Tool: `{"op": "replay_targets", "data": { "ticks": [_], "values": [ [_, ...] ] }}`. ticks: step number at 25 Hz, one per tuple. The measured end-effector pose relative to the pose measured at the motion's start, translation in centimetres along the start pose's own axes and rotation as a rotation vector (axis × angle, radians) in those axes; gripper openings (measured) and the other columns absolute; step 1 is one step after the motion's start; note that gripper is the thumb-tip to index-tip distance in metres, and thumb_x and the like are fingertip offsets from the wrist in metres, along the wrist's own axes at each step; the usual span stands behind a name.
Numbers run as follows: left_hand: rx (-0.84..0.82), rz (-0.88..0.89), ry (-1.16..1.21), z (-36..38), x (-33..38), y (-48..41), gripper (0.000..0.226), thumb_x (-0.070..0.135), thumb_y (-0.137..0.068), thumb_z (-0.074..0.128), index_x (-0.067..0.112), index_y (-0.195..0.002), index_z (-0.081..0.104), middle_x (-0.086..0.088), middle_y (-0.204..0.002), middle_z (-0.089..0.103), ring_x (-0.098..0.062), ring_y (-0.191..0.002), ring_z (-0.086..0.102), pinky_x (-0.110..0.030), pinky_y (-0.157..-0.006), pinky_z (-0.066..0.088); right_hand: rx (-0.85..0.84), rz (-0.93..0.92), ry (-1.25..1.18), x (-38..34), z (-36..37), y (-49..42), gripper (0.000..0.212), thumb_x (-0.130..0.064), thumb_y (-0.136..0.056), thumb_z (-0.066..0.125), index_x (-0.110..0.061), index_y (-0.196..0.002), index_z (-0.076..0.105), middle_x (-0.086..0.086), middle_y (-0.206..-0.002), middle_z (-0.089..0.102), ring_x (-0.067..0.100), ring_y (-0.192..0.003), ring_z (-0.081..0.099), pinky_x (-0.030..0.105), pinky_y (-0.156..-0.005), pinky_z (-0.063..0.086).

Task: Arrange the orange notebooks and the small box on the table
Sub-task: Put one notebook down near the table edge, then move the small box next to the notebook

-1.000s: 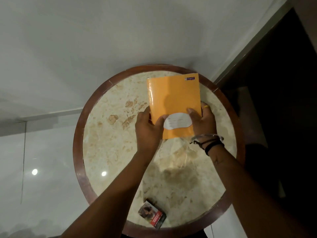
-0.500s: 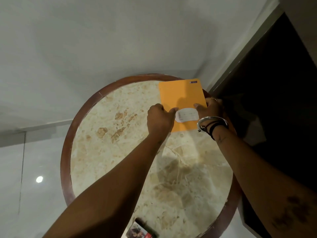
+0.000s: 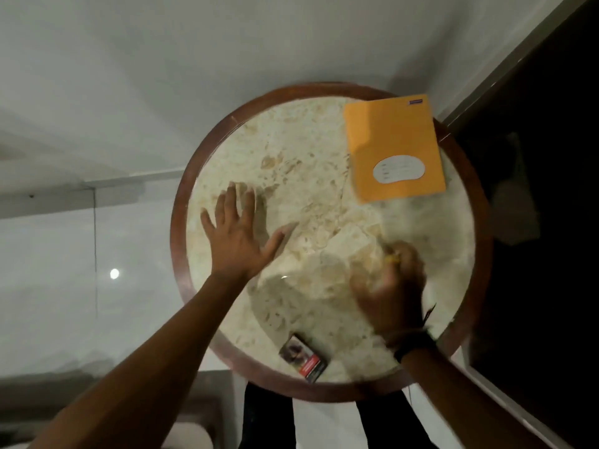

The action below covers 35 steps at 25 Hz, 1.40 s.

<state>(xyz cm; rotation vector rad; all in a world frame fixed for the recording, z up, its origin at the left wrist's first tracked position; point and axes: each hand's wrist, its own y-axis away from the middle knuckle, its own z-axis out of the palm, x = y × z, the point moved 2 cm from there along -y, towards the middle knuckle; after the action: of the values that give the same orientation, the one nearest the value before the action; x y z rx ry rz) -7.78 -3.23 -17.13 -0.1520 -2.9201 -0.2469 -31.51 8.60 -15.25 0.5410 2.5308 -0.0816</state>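
The orange notebook (image 3: 393, 149) lies flat at the table (image 3: 181, 202) far right edge, its corner overhanging the rim. The small box (image 3: 303, 357) sits at the near edge. The left hand (image 3: 238, 236) is spread, holding nothing; the right hand (image 3: 390, 286) is motion-blurred, so I cannot tell its grip.

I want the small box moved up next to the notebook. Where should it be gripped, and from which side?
Probably across its two long sides, coming down from above with the right hand, which is nearer. The small box lies flat and skewed at the near rim of the table, so its long edges are exposed and its thin profile suits a thumb-and-finger pinch.
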Motion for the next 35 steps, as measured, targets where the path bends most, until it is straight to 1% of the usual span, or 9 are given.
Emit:
{"op": "replay_targets", "data": {
  "ticks": [4, 7, 11, 15, 19, 23, 27, 31, 35],
  "values": [
    [-0.159, 0.020, -0.023, 1.9, -5.4, 2.8, 0.108, 0.091, -0.079, 0.038, 0.030, -0.165, 0.014, -0.018, -0.173, -0.002, -0.042, -0.159, 0.003, -0.075, -0.118, 0.003, -0.454, -0.195, 0.083, -4.1, 4.0, 12.3, 0.082, -0.064, -0.062, 0.069, -0.017, -0.127, 0.051, 0.014, -0.129, 0.053, 0.033, -0.113, 0.053, 0.044, -0.085, 0.051],
    [-0.183, 0.013, 0.013, 2.9, -6.1, 3.3, 0.111, 0.091, -0.078, 0.045, 0.034, -0.165, 0.007, -0.015, -0.173, -0.012, -0.040, -0.159, -0.008, -0.075, -0.119, -0.004, -0.615, -0.190, 0.195, -4.8, 5.5, 15.5, 0.078, -0.050, -0.056, 0.070, -0.020, -0.126, 0.051, 0.008, -0.127, 0.044, 0.035, -0.104, 0.059, 0.046, -0.072, 0.055],
    [-0.213, -0.022, 0.024, 3.3, -6.3, 3.1, 0.112, 0.096, -0.077, 0.037, 0.036, -0.164, 0.003, -0.010, -0.173, -0.018, -0.035, -0.159, -0.016, -0.073, -0.119, -0.009, -0.559, -0.242, 0.233, -3.7, 6.0, 14.4, 0.065, -0.038, -0.061, 0.069, -0.018, -0.122, 0.054, 0.005, -0.115, 0.044, 0.034, -0.094, 0.063, 0.041, -0.062, 0.057],
    [-0.150, 0.022, 0.032, 3.4, -6.5, 3.3, 0.114, 0.097, -0.074, 0.039, 0.029, -0.164, 0.020, -0.014, -0.174, 0.000, -0.039, -0.160, -0.002, -0.076, -0.118, 0.001, -0.456, -0.136, 0.131, -4.6, 5.6, 11.4, 0.060, -0.045, -0.067, 0.061, -0.012, -0.116, 0.057, 0.009, -0.113, 0.051, 0.034, -0.095, 0.062, 0.040, -0.064, 0.060],
    [-0.120, 0.031, 0.005, 3.7, -6.5, 3.0, 0.114, 0.097, -0.073, 0.041, 0.027, -0.162, 0.029, -0.015, -0.173, 0.010, -0.043, -0.158, 0.010, -0.076, -0.117, 0.007, -0.265, 0.125, -0.091, -7.4, 5.8, 0.9, 0.055, -0.044, -0.070, 0.067, -0.007, -0.109, 0.058, 0.013, -0.108, 0.055, 0.031, -0.096, 0.057, 0.032, -0.071, 0.054],
    [-0.152, 0.025, -0.020, 3.8, -6.6, 2.8, 0.115, 0.099, -0.073, 0.033, 0.027, -0.163, 0.023, -0.013, -0.174, 0.001, -0.042, -0.159, 0.003, -0.074, -0.119, 0.003, -0.088, 0.152, -0.116, -10.4, 7.7, -12.0, 0.056, -0.031, -0.070, 0.072, -0.006, -0.118, 0.059, 0.017, -0.116, 0.057, 0.035, -0.107, 0.054, 0.041, -0.082, 0.054],
    [-0.168, 0.024, -0.017, 3.8, -6.7, 2.9, 0.115, 0.099, -0.074, 0.030, 0.028, -0.164, 0.020, -0.012, -0.174, -0.001, -0.041, -0.159, -0.001, -0.073, -0.120, 0.001, -0.049, 0.251, -0.062, -11.3, 9.7, -19.4, 0.051, -0.035, -0.071, 0.068, -0.005, -0.111, 0.060, 0.017, -0.117, 0.058, 0.034, -0.110, 0.053, 0.042, -0.087, 0.052],
    [-0.170, 0.025, -0.014, 3.9, -6.8, 2.9, 0.114, 0.099, -0.074, 0.030, 0.029, -0.164, 0.018, -0.011, -0.174, -0.003, -0.040, -0.159, -0.004, -0.072, -0.120, -0.001, -0.035, 0.272, -0.017, -11.5, 10.0, -21.1, 0.055, -0.036, -0.076, 0.070, -0.003, -0.117, 0.056, 0.016, -0.129, 0.051, 0.036, -0.117, 0.051, 0.041, -0.085, 0.048],
    [-0.166, 0.027, -0.018, 4.0, -6.9, 2.9, 0.114, 0.099, -0.073, 0.029, 0.029, -0.163, 0.020, -0.010, -0.174, -0.005, -0.038, -0.159, -0.006, -0.072, -0.120, -0.001, -0.028, 0.261, -0.029, -11.2, 10.3, -21.4, 0.059, -0.043, -0.076, 0.072, -0.002, -0.116, 0.058, 0.017, -0.126, 0.052, 0.038, -0.111, 0.054, 0.042, -0.084, 0.048]
  ]
}}
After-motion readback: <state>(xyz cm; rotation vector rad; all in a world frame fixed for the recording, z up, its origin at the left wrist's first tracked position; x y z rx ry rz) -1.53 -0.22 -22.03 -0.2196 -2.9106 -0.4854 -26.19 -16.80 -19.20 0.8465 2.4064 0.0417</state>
